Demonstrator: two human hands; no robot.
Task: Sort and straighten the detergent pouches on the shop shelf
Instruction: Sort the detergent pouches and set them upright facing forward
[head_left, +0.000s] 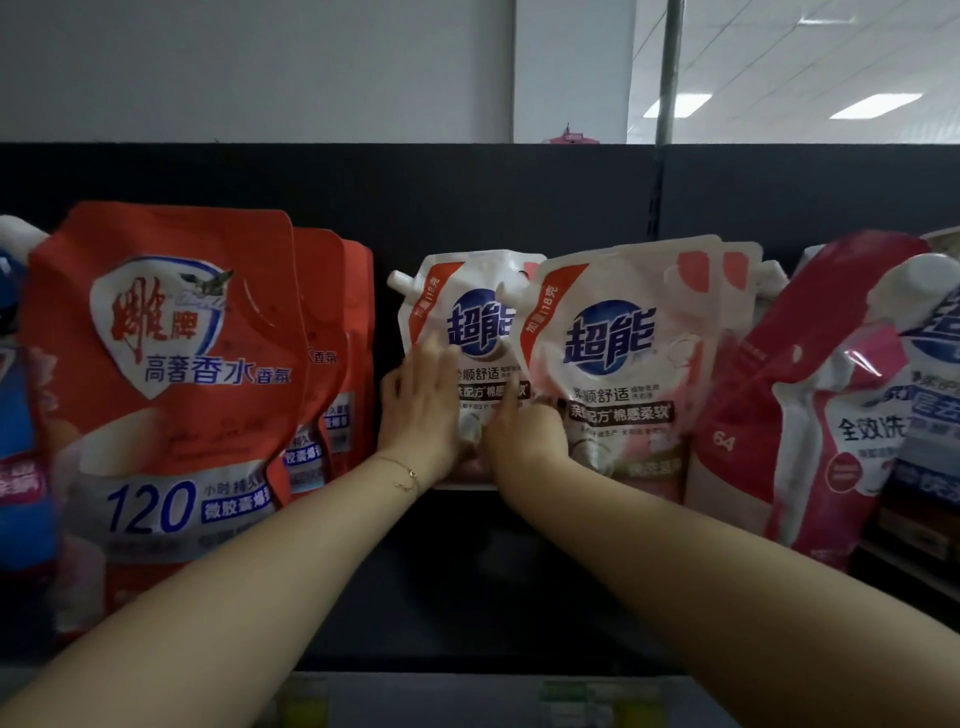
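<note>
A white and pink spouted detergent pouch (467, 306) stands upright at the back of the shelf's middle. My left hand (423, 410) lies flat against its front with straight fingers. A second matching pouch (618, 364) stands in front and to the right, with more of the same kind behind it. My right hand (524, 434) sits at the gap between the two pouches; its fingertips are hidden at the front pouch's left edge, so its hold is unclear. A red pouch (166, 395) stands at the left.
More red pouches (337, 358) stand behind the big red one. A blue pouch (15, 415) is at the far left. A dark pink pouch (769, 415) leans at the right beside a white and blue one (883, 415). The black back panel (467, 197) rises behind.
</note>
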